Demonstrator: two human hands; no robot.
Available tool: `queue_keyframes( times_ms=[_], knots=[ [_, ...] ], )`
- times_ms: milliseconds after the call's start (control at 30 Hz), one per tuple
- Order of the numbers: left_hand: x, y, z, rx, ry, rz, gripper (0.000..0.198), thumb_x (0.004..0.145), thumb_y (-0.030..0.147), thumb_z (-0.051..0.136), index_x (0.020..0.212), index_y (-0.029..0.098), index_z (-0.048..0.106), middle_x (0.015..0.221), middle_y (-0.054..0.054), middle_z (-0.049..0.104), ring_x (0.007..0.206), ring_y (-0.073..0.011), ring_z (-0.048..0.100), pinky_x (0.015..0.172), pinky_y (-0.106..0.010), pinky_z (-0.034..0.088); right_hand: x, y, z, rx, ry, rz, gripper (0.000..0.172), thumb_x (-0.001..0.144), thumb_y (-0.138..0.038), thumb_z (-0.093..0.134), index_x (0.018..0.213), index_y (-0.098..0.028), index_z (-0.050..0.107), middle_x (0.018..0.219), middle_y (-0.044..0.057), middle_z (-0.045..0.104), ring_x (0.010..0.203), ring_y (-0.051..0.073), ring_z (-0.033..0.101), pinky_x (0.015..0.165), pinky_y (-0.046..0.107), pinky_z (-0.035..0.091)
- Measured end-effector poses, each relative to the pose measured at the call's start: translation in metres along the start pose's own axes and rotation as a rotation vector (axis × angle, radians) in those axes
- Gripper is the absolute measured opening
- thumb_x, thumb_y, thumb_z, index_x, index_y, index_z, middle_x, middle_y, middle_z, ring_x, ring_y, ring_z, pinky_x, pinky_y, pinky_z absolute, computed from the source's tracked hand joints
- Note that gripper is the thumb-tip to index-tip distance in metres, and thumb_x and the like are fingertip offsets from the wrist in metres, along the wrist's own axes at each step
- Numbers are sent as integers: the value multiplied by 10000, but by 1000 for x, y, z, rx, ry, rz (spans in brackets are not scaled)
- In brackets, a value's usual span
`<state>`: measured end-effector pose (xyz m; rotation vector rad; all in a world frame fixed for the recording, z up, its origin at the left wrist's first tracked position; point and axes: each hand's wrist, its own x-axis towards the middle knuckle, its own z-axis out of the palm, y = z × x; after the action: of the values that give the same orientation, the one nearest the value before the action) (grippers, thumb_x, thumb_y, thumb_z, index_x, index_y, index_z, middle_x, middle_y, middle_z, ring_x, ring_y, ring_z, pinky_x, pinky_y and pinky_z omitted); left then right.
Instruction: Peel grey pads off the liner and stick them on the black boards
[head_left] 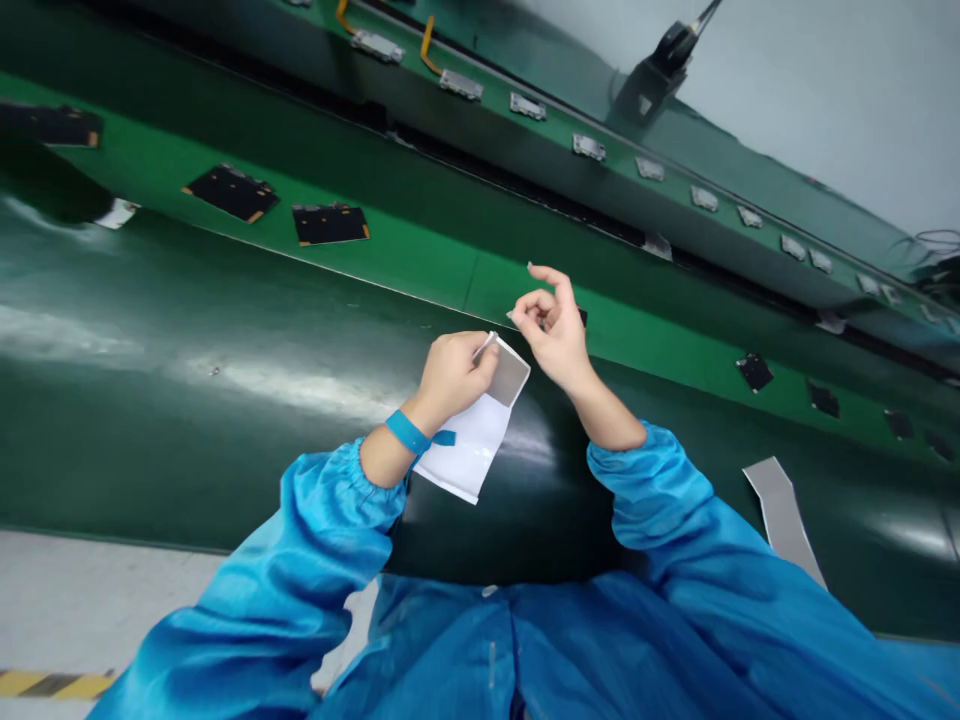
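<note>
My left hand (452, 374) is closed around a white backing sheet (471, 445) that carries a grey square patch (510, 378) near its top. A thin metal tool, perhaps tweezers (484, 348), pokes out between its fingers. A blue wrist strap (409, 433) circles that wrist. My right hand (553, 326) is raised just right of the sheet, thumb and a bent finger pinched on a tiny grey piece (513, 319), the index finger sticking up. Both arms wear blue smock sleeves.
A dark green conveyor belt (187, 400) runs beneath my hands. Beyond it a bright green lane carries black flat panels (330, 224). A farther lane holds several small silver parts (460, 84). A grey strip (784, 515) lies on the belt at right.
</note>
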<state>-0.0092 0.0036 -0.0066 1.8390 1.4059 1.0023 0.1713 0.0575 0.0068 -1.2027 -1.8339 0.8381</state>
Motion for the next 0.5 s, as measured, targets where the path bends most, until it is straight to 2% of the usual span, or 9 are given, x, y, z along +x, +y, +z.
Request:
queue_keyframes(
  times_ms=[100, 167, 233, 367, 500],
  knots=[
    [-3, 2, 3, 98, -42, 80, 334, 979, 276, 513, 653, 232, 451, 646, -27, 588, 627, -179, 526, 653, -343, 330, 41, -6, 6, 5, -102, -28, 551, 1021, -508, 630, 1479, -293, 411, 942, 26, 664, 756, 215, 602, 726, 405, 563],
    [-5, 4, 4, 155, -85, 116, 317, 998, 269, 506, 684, 230, 505, 691, -44, 646, 661, -197, 587, 663, -352, 346, 74, -16, 22, 2, -211, -83, 543, 993, -435, 664, 1460, -284, 432, 929, 8, 670, 734, 197, 602, 729, 386, 568],
    [-6, 6, 4, 208, -125, 135, 310, 1021, 268, 495, 721, 223, 561, 741, -60, 698, 704, -216, 644, 670, -361, 360, 109, -29, 48, 3, -341, -145, 542, 955, -342, 683, 1438, -269, 448, 905, -13, 667, 724, 177, 605, 738, 361, 567],
    [-9, 8, 2, 293, -202, 152, 291, 1019, 257, 522, 756, 210, 639, 808, -81, 757, 761, -240, 711, 661, -366, 382, 172, -43, 120, -9, -580, -220, 514, 903, -186, 646, 1376, -258, 456, 870, -41, 669, 788, 162, 648, 773, 320, 553],
    [-9, 7, 2, 296, -242, 158, 267, 1013, 260, 545, 793, 205, 688, 846, -85, 787, 780, -249, 741, 652, -373, 408, 206, -39, 177, -38, -712, -178, 436, 865, -99, 635, 1234, -259, 467, 846, -36, 691, 809, 170, 652, 803, 331, 554]
  ],
)
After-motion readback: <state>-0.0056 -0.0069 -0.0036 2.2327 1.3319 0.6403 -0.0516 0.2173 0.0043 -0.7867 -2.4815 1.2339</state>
